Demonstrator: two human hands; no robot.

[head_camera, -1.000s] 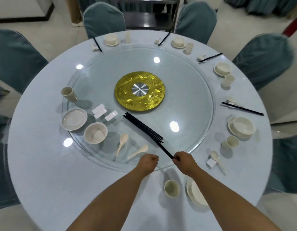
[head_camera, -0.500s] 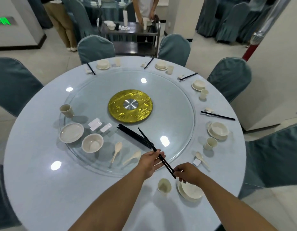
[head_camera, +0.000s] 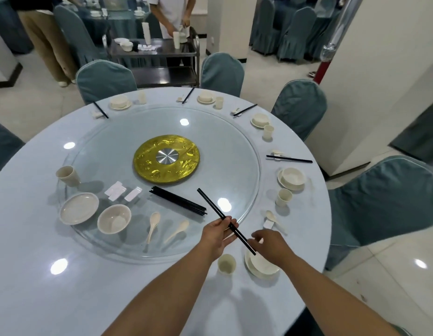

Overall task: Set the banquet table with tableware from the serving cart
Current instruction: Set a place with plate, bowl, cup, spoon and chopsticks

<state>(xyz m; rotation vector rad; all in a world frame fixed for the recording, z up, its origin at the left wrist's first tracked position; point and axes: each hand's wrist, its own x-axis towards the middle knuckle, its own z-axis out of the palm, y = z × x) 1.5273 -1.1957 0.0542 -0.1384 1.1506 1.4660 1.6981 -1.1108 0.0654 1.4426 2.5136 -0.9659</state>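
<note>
The left hand (head_camera: 216,232) pinches a pair of slim black chopsticks (head_camera: 224,218) near their middle, fingers curled round the sticks, which slant up and away over the near rim of the glass turntable (head_camera: 235,141); the right hand (head_camera: 269,246) curls its fingertips at the pair's lower end, touching it, though whether it truly grips I cannot tell; that end hangs above a smooth cream bowl on a plate (head_camera: 260,266) at the near right edge of the round table (head_camera: 28,263), with a matte cream cup (head_camera: 226,263) just beside the plate to the left. On the glass, near the held pair, lies a loose bundle of black chopsticks (head_camera: 178,201); further left lie two glossy cream spoons (head_camera: 153,224), a round bowl (head_camera: 113,218), a flat plate (head_camera: 79,211) and white oblong rests (head_camera: 133,194); a gold embossed disc (head_camera: 167,158) with a brushed-metal hub marks the centre. A steel serving cart (head_camera: 152,59) stands beyond the far edge of the table.
</note>
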